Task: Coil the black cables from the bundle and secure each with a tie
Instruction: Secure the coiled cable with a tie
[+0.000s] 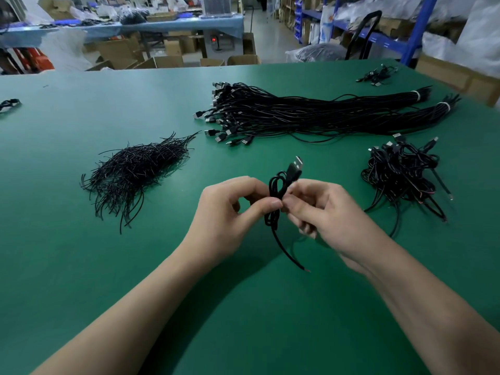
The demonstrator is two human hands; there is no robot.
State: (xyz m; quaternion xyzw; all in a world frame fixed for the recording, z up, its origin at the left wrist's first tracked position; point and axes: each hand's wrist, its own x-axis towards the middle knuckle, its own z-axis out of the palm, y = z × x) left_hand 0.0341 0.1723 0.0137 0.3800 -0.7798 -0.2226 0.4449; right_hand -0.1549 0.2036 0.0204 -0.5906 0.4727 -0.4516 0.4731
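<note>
Left hand (230,212), right hand (327,215), pinching cable (272,216)

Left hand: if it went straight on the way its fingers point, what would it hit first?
The left hand pinches the coiled cable, so that comes first; just past it, likely the right hand, holding the same cable.
</note>
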